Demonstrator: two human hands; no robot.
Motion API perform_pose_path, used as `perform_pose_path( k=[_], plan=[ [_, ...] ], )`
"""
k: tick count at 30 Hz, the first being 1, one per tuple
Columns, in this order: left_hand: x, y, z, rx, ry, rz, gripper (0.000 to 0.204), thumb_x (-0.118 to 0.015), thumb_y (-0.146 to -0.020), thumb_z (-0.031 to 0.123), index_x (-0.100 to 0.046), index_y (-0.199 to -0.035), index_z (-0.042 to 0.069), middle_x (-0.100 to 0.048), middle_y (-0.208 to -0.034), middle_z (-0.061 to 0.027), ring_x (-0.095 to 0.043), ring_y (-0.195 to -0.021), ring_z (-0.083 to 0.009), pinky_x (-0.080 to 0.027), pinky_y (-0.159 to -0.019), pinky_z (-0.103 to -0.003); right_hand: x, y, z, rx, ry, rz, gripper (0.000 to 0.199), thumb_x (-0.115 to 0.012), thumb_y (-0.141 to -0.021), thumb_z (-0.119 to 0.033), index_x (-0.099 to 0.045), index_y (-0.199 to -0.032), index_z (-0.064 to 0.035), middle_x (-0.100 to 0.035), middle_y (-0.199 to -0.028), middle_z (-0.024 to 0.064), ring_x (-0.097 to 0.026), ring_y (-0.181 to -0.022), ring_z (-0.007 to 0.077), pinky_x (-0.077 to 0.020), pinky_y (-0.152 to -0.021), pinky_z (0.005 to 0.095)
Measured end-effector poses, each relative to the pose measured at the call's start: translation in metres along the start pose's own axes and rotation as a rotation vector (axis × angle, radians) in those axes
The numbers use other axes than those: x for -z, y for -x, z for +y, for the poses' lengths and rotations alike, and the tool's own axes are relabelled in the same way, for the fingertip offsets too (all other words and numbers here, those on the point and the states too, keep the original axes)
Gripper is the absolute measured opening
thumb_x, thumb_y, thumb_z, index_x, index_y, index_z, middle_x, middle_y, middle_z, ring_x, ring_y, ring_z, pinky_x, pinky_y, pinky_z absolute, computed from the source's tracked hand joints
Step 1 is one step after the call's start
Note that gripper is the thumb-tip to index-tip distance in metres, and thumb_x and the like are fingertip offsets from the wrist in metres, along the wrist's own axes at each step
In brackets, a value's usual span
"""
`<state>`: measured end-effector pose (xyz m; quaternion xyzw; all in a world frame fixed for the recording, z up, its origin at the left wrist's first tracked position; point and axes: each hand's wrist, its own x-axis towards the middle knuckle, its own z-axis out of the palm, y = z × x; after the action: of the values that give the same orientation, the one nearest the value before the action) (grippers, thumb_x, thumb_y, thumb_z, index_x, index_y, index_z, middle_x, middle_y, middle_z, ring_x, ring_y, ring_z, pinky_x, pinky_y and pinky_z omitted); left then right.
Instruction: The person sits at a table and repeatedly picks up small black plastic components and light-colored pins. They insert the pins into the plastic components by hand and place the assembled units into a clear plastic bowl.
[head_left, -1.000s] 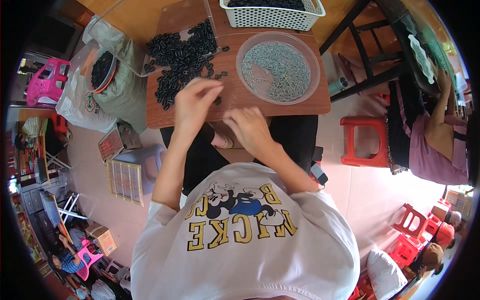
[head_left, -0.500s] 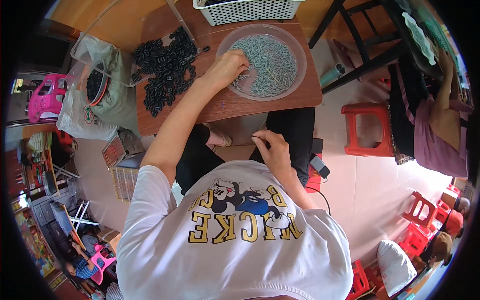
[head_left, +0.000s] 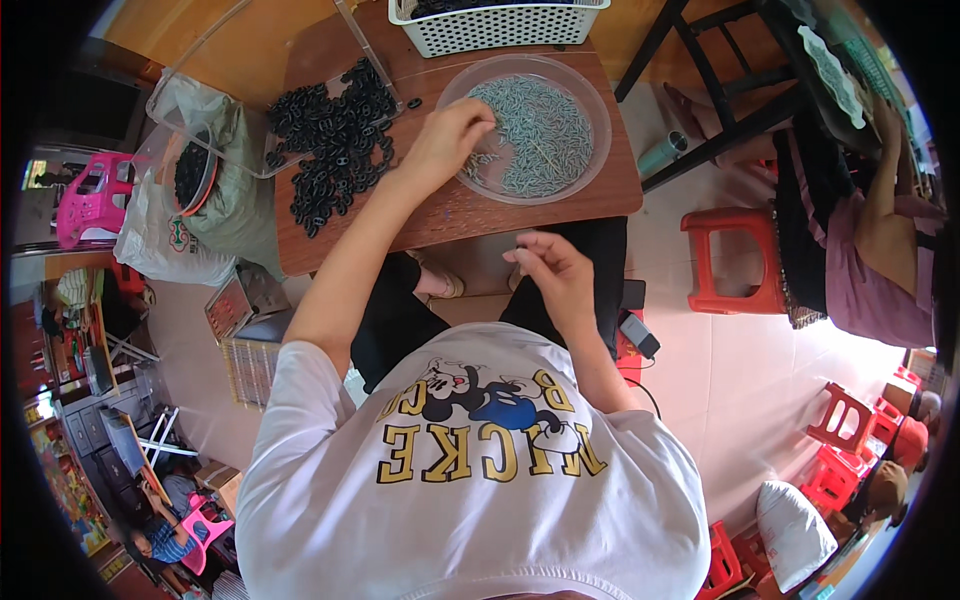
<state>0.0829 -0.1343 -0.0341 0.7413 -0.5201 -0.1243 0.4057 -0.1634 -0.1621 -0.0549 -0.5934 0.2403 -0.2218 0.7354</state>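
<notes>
My left hand (head_left: 447, 143) is over the left rim of a round clear plastic tub (head_left: 600, 150), its thumb and fingers pinched together; whatever is between them is too small to make out. Inside the tub lies a heap of small silvery-blue screws (head_left: 545, 135). Lower and to the right, above my lap, my right hand (head_left: 558, 284) is closed in a pinch, and I cannot tell what its fingertips hold. Left of my left forearm, black oval plastic pieces with holes (head_left: 330, 150) lie in a loose pile on the brown wooden table (head_left: 440, 225).
A white perforated basket (head_left: 500, 32) stands at the table's far edge. Clear plastic panels (head_left: 205, 50) and sacks (head_left: 235, 205) are to the left. A red stool (head_left: 735, 260), a dark frame (head_left: 740, 120) and another person (head_left: 880, 260) are at the right.
My left hand has risen slightly off the screws toward the tub's rim. My right hand has shifted a little and turned, its fingers still pinched.
</notes>
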Motion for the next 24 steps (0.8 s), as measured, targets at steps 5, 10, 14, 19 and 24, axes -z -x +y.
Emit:
perform_pose_path(
  k=[5,10,14,19,24],
  plan=[
    [0.012,0.058,0.046,0.452,1.131,0.126,0.013,-0.059,-0.086,0.005,-0.062,-0.097,-0.002,-0.063,-0.086,-0.0054,-0.059,-0.074,-0.0092,-0.048,-0.065,-0.022,-0.007,-0.032,-0.022,-0.224,-0.568,-0.074,0.019,-0.058,-0.087,-0.004,-0.060,-0.104,0.0031,-0.066,-0.094,0.0130,-0.061,-0.079,0.0136,-0.0480,-0.072,0.0227],
    [0.016,0.112,0.057,0.532,1.460,0.255,0.013,-0.061,-0.085,0.004,-0.063,-0.097,-0.001,-0.065,-0.088,-0.0070,-0.060,-0.076,-0.0109,-0.050,-0.069,-0.022,-0.038,-0.050,-0.032,-0.221,-0.667,-0.162,0.016,-0.057,-0.088,-0.005,-0.061,-0.101,0.0020,-0.065,-0.095,0.0125,-0.060,-0.079,0.0118,-0.0483,-0.072,0.0224],
    [0.022,0.134,0.059,0.479,1.525,0.403,0.014,-0.062,-0.083,0.000,-0.062,-0.097,-0.002,-0.065,-0.088,-0.0085,-0.061,-0.077,-0.0122,-0.051,-0.070,-0.023,-0.057,-0.052,-0.031,-0.250,-0.629,-0.248,0.016,-0.059,-0.087,-0.005,-0.063,-0.101,0.0018,-0.065,-0.093,0.0107,-0.060,-0.076,0.0112,-0.0484,-0.069,0.0217],
    [0.031,0.143,0.059,0.459,1.504,0.512,0.018,-0.063,-0.081,-0.002,-0.061,-0.099,-0.003,-0.065,-0.088,-0.0103,-0.063,-0.076,-0.0140,-0.051,-0.068,-0.023,-0.082,-0.045,-0.041,-0.206,-0.416,-0.216,0.016,-0.060,-0.085,-0.003,-0.064,-0.099,0.0037,-0.066,-0.089,0.0101,-0.061,-0.072,0.0114,-0.0485,-0.065,0.0210],
    [0.031,0.150,0.053,0.463,1.507,0.528,0.020,-0.063,-0.081,-0.002,-0.061,-0.101,-0.003,-0.066,-0.089,-0.0116,-0.064,-0.075,-0.0152,-0.052,-0.067,-0.023,-0.092,-0.039,-0.046,-0.096,-0.187,-0.204,0.015,-0.062,-0.082,0.000,-0.064,-0.096,0.0050,-0.067,-0.081,0.0102,-0.063,-0.067,0.0125,-0.0496,-0.062,0.0216]
  ],
)
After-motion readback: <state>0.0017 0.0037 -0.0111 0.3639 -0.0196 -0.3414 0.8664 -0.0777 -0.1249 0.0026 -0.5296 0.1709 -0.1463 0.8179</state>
